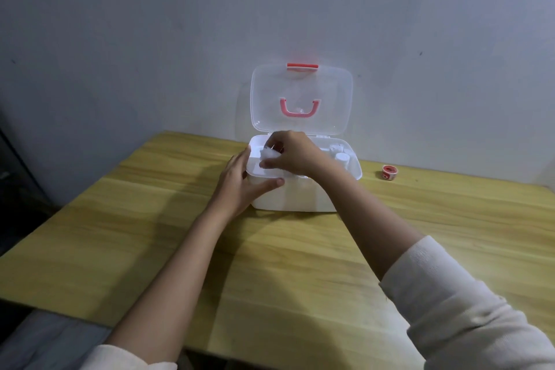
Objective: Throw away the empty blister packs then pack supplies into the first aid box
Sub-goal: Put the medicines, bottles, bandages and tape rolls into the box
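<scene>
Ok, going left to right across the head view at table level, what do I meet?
Left hand braced on the box's left front corner → white wad pinched by the right hand over the open first aid box → white bottles in the box's right side → red-and-white tape roll on the table.

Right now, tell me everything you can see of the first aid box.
The first aid box is white plastic with rounded corners, standing on the wooden table against the wall. Its translucent lid stands open and upright, with a pink handle and a red latch. White containers sit inside at right. The left hand braces its front left corner; the right hand holds something white over the left side.
</scene>
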Action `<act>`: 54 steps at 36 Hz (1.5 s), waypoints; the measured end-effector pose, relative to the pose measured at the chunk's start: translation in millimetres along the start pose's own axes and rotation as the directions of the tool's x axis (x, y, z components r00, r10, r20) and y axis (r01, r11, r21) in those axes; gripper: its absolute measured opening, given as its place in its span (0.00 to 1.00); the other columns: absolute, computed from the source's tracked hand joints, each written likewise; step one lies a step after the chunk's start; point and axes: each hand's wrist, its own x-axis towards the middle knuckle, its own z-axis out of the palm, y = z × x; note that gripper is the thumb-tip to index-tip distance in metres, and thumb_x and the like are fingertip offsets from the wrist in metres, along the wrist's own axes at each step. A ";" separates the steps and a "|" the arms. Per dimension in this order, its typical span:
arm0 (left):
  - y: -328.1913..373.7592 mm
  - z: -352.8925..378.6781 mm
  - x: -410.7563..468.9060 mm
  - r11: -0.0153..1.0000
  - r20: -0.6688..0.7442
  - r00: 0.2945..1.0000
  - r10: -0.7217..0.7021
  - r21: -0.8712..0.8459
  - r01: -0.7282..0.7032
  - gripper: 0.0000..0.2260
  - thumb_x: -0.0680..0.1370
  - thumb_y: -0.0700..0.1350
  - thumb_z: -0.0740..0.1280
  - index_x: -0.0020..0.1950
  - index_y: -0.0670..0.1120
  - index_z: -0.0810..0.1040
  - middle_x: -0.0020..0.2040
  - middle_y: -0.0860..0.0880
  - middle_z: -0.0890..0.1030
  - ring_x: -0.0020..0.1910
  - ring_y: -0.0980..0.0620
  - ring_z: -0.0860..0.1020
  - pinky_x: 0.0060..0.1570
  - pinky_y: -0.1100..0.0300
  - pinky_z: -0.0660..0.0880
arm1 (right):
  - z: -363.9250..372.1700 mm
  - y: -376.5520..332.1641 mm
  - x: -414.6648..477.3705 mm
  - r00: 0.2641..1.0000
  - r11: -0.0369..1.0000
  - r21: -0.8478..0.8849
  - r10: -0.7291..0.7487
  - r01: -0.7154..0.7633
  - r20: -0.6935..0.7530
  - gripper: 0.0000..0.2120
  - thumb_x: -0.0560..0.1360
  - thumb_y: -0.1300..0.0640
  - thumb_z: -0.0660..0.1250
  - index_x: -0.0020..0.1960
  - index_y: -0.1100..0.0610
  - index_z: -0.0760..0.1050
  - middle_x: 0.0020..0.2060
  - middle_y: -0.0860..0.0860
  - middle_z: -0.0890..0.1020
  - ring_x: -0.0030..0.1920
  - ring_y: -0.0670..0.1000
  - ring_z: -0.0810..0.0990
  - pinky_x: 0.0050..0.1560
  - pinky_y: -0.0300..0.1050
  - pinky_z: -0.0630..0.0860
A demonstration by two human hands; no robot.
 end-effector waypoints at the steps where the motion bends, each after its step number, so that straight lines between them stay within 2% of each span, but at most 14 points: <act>1: -2.1 -0.1 0.9 1.000 -0.003 1.000 -0.004 -0.012 0.004 0.49 0.64 0.56 0.80 0.79 0.46 0.60 0.77 0.48 0.64 0.73 0.53 0.65 0.69 0.57 0.66 | 0.8 1.3 -0.6 1.000 1.000 -0.018 -0.011 0.011 -0.003 0.17 0.66 0.54 0.75 0.52 0.58 0.77 0.42 0.50 0.76 0.42 0.50 0.73 0.36 0.39 0.67; 3: -6.6 0.0 3.2 1.000 -0.004 1.000 -0.007 -0.024 0.007 0.44 0.68 0.50 0.79 0.79 0.45 0.60 0.78 0.47 0.63 0.72 0.54 0.65 0.64 0.62 0.65 | 1.8 2.7 -0.8 1.000 0.999 -0.040 -0.025 0.025 0.007 0.16 0.64 0.56 0.75 0.49 0.58 0.77 0.42 0.50 0.77 0.42 0.50 0.74 0.36 0.39 0.68; 11: -9.8 1.5 5.0 0.997 -0.017 1.000 0.018 -0.076 -0.019 0.43 0.69 0.48 0.79 0.79 0.45 0.61 0.78 0.47 0.63 0.75 0.52 0.64 0.65 0.64 0.64 | -0.6 4.4 -2.3 0.994 0.992 -0.071 -0.107 0.109 0.021 0.12 0.67 0.62 0.72 0.50 0.61 0.79 0.48 0.54 0.82 0.43 0.48 0.75 0.43 0.36 0.70; 16: -10.5 5.9 1.0 0.992 0.004 1.000 0.030 -0.120 -0.029 0.50 0.61 0.64 0.77 0.78 0.51 0.61 0.76 0.51 0.66 0.72 0.55 0.67 0.69 0.57 0.68 | -8.5 5.0 -6.2 0.984 0.986 0.049 -0.151 0.156 -0.094 0.10 0.69 0.62 0.71 0.51 0.62 0.80 0.50 0.56 0.84 0.49 0.52 0.81 0.53 0.42 0.77; 19: -13.6 8.1 1.4 0.991 -0.007 0.998 0.056 -0.125 -0.056 0.49 0.60 0.69 0.74 0.76 0.54 0.63 0.74 0.51 0.68 0.71 0.52 0.69 0.69 0.49 0.71 | -23.3 5.3 -14.5 0.956 0.973 0.131 -0.155 0.192 -0.249 0.10 0.72 0.63 0.69 0.53 0.62 0.79 0.50 0.55 0.83 0.49 0.50 0.81 0.51 0.33 0.75; 22: -12.0 13.3 0.1 0.985 -0.032 0.998 0.046 -0.164 -0.050 0.47 0.65 0.61 0.77 0.78 0.53 0.58 0.77 0.51 0.64 0.73 0.54 0.65 0.69 0.55 0.67 | -40.7 24.9 -27.5 0.907 0.954 0.250 -0.048 0.166 -0.418 0.08 0.74 0.63 0.66 0.52 0.62 0.79 0.48 0.53 0.83 0.48 0.47 0.80 0.51 0.31 0.74; 26: -16.7 22.3 3.2 0.979 -0.080 0.996 0.046 -0.194 -0.061 0.40 0.73 0.51 0.74 0.79 0.50 0.56 0.79 0.52 0.60 0.71 0.62 0.59 0.70 0.62 0.60 | -52.4 79.5 -49.1 0.757 0.937 0.339 0.165 0.079 -0.633 0.07 0.75 0.63 0.64 0.50 0.62 0.79 0.46 0.54 0.83 0.44 0.46 0.79 0.44 0.27 0.73; 29: -16.9 26.5 4.4 0.974 -0.115 0.993 0.029 -0.222 -0.054 0.38 0.74 0.49 0.74 0.79 0.49 0.58 0.78 0.52 0.61 0.71 0.61 0.61 0.69 0.62 0.61 | -50.5 134.2 -60.1 0.696 0.918 0.383 0.341 -0.103 -0.632 0.10 0.76 0.60 0.62 0.54 0.61 0.78 0.52 0.57 0.82 0.49 0.50 0.79 0.52 0.46 0.78; 31: -17.2 28.2 4.3 0.971 -0.129 0.991 0.029 -0.232 -0.058 0.39 0.72 0.51 0.76 0.79 0.50 0.59 0.78 0.52 0.62 0.72 0.60 0.62 0.69 0.62 0.61 | -47.1 162.4 -64.5 0.720 0.904 0.373 0.400 -0.208 -0.568 0.13 0.77 0.59 0.60 0.59 0.60 0.75 0.58 0.57 0.78 0.54 0.57 0.79 0.56 0.51 0.76; 33: -16.2 29.3 3.7 0.968 -0.134 0.991 0.026 -0.245 -0.058 0.44 0.68 0.56 0.76 0.78 0.50 0.59 0.78 0.52 0.63 0.73 0.58 0.63 0.70 0.61 0.62 | -43.6 182.0 -65.0 0.757 0.906 0.304 0.415 -0.294 -0.504 0.15 0.78 0.59 0.59 0.64 0.61 0.71 0.64 0.58 0.73 0.59 0.58 0.76 0.56 0.37 0.68; 35: -15.5 29.6 3.2 0.967 -0.139 0.990 0.025 -0.248 -0.059 0.44 0.66 0.58 0.73 0.78 0.50 0.59 0.77 0.52 0.63 0.74 0.57 0.63 0.69 0.61 0.62 | -41.5 196.8 -61.5 0.791 0.907 0.235 0.421 -0.350 -0.444 0.18 0.78 0.60 0.58 0.67 0.63 0.68 0.68 0.59 0.68 0.64 0.56 0.72 0.54 0.31 0.62; 38: -16.7 29.6 2.6 0.969 -0.138 0.990 0.036 -0.239 -0.069 0.47 0.63 0.62 0.72 0.78 0.51 0.60 0.76 0.55 0.64 0.72 0.59 0.63 0.65 0.65 0.62 | -41.3 210.5 -53.7 0.831 0.900 0.177 0.435 -0.398 -0.348 0.21 0.79 0.57 0.57 0.70 0.62 0.64 0.73 0.58 0.60 0.68 0.57 0.69 0.70 0.43 0.61; 40: -18.1 29.3 2.9 0.969 -0.138 0.989 0.044 -0.235 -0.076 0.48 0.61 0.65 0.71 0.78 0.51 0.60 0.74 0.57 0.64 0.71 0.61 0.63 0.63 0.67 0.62 | -40.9 215.7 -50.1 0.850 0.902 0.133 0.432 -0.411 -0.301 0.21 0.79 0.56 0.57 0.71 0.61 0.63 0.73 0.58 0.62 0.69 0.57 0.68 0.70 0.47 0.61; 54: -17.8 25.7 3.0 0.972 -0.108 0.994 0.028 -0.227 -0.052 0.49 0.61 0.67 0.71 0.78 0.52 0.59 0.77 0.52 0.64 0.76 0.54 0.63 0.74 0.52 0.63 | -8.4 185.6 -98.1 0.952 0.985 0.123 0.153 -0.124 -0.266 0.15 0.78 0.56 0.60 0.63 0.61 0.72 0.59 0.57 0.72 0.56 0.51 0.73 0.53 0.26 0.63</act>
